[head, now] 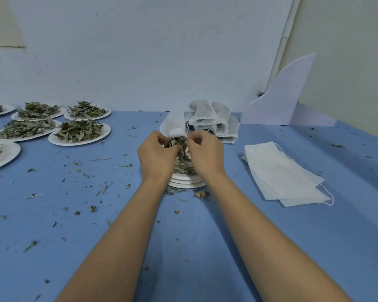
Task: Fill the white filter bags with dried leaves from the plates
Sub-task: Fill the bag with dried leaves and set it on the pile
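Left hand (156, 155) and right hand (205, 153) hid most of the stack of plates (186, 182) and its leaves (183, 165). Fingertips were buried at the bag (175, 122) mouth. Near plate (12, 152) and far plate (8, 109) were cut off by the left edge. Pile of filled bags (214, 119) sat partly behind the bag. Specks (92, 208) on the table (314, 247) were too small to identify.

We reach from the lower edge to centre frame; left hand (156, 156) and right hand (206, 154), fingers curled, pinch the bag (174, 125).
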{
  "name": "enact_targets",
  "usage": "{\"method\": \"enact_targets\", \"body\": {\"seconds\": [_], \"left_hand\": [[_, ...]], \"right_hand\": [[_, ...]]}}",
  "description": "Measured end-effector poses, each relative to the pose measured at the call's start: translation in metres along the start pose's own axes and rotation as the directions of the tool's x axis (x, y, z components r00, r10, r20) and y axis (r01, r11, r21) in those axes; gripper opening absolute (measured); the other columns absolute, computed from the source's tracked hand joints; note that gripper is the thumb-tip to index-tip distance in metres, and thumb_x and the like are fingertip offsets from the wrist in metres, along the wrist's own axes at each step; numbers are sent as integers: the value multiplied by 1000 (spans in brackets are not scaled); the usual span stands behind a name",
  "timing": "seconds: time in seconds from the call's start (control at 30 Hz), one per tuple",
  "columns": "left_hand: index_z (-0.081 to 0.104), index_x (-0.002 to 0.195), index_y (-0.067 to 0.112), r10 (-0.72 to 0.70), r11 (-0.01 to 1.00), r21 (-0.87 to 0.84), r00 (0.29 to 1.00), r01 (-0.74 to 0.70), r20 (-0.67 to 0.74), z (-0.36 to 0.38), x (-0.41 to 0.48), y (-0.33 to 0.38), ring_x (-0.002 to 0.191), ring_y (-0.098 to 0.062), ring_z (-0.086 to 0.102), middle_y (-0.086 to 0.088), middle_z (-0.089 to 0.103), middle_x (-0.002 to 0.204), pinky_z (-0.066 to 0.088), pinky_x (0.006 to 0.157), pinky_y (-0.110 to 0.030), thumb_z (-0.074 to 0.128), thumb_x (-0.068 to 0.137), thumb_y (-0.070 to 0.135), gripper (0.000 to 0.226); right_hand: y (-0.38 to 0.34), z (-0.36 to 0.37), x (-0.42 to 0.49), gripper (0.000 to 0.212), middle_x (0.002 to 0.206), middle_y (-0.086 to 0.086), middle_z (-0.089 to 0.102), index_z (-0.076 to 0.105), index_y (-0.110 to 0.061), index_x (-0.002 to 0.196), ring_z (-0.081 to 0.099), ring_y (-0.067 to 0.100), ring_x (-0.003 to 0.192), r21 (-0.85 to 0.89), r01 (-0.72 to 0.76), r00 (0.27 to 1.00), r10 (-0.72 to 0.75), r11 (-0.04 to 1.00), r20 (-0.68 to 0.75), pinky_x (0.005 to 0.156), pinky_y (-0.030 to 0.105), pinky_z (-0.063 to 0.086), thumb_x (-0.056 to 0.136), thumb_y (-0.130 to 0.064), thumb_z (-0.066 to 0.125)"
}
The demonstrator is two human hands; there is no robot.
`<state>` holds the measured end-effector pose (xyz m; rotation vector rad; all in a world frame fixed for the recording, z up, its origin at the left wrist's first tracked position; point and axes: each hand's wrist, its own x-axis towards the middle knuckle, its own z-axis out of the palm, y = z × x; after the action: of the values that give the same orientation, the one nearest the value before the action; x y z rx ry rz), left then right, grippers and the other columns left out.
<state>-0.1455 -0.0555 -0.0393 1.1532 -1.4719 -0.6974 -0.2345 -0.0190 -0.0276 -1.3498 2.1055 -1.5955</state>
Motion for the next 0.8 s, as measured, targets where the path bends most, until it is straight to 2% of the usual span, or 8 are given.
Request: {"method": "enact_targets", "body": {"seconds": [0.1, 0.3, 0.47, 0.57, 0.67, 0.73, 0.8], "left_hand": [[53, 76, 15, -25, 1000, 15, 1000, 25, -18, 1, 1, -1, 62, -3, 48, 14, 49, 69, 35, 53, -4, 76, 73, 15, 24], [45, 64, 22, -98, 995, -21, 989, 96, -113, 0, 1, 1, 59, 0, 44, 14, 47, 66, 35, 53, -2, 70, 76, 10, 30], [49, 69, 19, -194, 981, -32, 971, 191, -141, -1, 6, 0, 70, -13, 49, 13, 48, 65, 30, 56, -18, 66, 77, 9, 21], [47, 64, 23, -279, 960, -49, 949, 275, -145, -1, 9, -2, 69, -13, 50, 12, 48, 65, 30, 48, -18, 66, 78, 10, 27], [45, 61, 22, -298, 954, -98, 940, 285, -164, 0, 10, -3, 56, -6, 45, 11, 48, 63, 34, 44, -6, 66, 76, 8, 29], [45, 61, 22, -315, 945, -146, 933, 292, -175, 1, 10, -2, 54, -3, 44, 9, 48, 62, 34, 43, -5, 66, 75, 7, 29], [45, 62, 20, -357, 921, -219, 923, 322, -145, 3, 10, -3, 56, -9, 51, 6, 51, 63, 39, 49, -11, 67, 75, 6, 29]], "right_hand": [[4, 1, -3, 17, 110, 0, 65, 67, -14, 101, 56, 14, 104, -37, 10, 1000, -9, 999, 3, 77, 24, 37, 90, -16, 54], [2, 5, -9, 12, 101, -1, 68, 66, -11, 94, 60, 14, 97, 16, 29, 1000, -29, 999, 7, 83, 27, 44, 85, -18, 61], [3, 9, -13, 9, 85, -5, 64, 66, -11, 89, 58, 13, 85, 23, 69, 996, -70, 997, 53, 70, 22, 37, 82, -15, 63], [5, 8, -15, 7, 77, -8, 61, 67, -10, 85, 55, 8, 76, 47, 104, 991, -108, 993, 85, 64, 16, 36, 79, -13, 65], [5, 6, -15, 3, 75, -12, 61, 66, -14, 81, 56, 4, 76, 41, 148, 983, -152, 988, 104, 62, 4, 36, 78, -13, 66], [4, 6, -13, 3, 74, -13, 62, 66, -17, 80, 58, 5, 77, 36, 152, 983, -155, 988, 100, 64, 6, 38, 79, -14, 65], [3, 7, -12, 8, 77, -9, 66, 69, -16, 85, 62, 9, 79, 32, 142, 986, -145, 989, 79, 69, 17, 44, 81, -14, 63]]}}
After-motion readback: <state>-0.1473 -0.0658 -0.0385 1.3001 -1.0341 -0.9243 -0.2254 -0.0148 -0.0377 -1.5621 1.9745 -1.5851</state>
